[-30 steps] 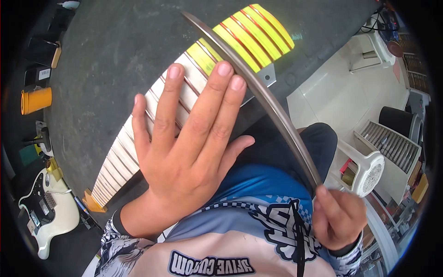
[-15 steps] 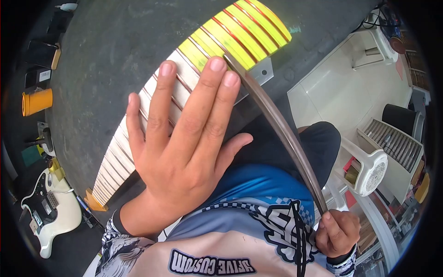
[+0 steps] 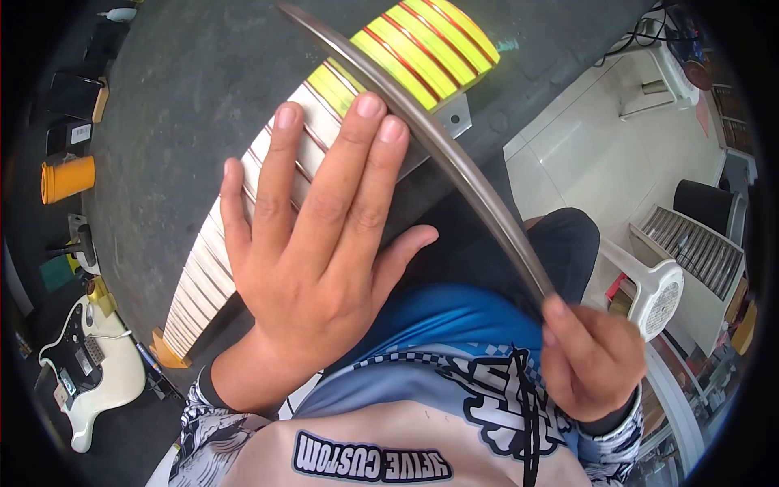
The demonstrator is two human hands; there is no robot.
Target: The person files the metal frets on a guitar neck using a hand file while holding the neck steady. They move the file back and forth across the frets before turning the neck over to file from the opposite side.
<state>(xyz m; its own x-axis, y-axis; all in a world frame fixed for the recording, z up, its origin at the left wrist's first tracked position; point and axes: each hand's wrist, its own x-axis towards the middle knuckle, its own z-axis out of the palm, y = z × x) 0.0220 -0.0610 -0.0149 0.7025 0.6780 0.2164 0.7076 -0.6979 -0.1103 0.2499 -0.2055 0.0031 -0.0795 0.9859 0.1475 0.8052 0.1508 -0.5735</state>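
Observation:
A guitar neck [image 3: 203,272] lies diagonally on the dark worktop, its fretboard covered between the frets with white tape and, at the far end, yellow tape [image 3: 438,49]. My left hand [image 3: 312,243] rests palm down on it, fingers stretched out over the white part and up to the yellow edge. A long dark-grey metal file [image 3: 458,166] crosses the yellow part beside my left fingertips, its tip reaching past the neck. My right hand [image 3: 596,357] is closed around the file's near end, in front of my body.
A wooden block [image 3: 169,349] sits at the neck's narrow end, and a metal plate [image 3: 456,118] shows under the wide end. A white guitar body [image 3: 114,373], an orange container [image 3: 69,180] and phones stand left. At right are a white stool [image 3: 661,300] and cables [image 3: 649,32].
My right hand has moved up and forward, pushing the file across the yellow tape, so its tip now extends beyond the far side of the neck. My left hand stays nearly in place.

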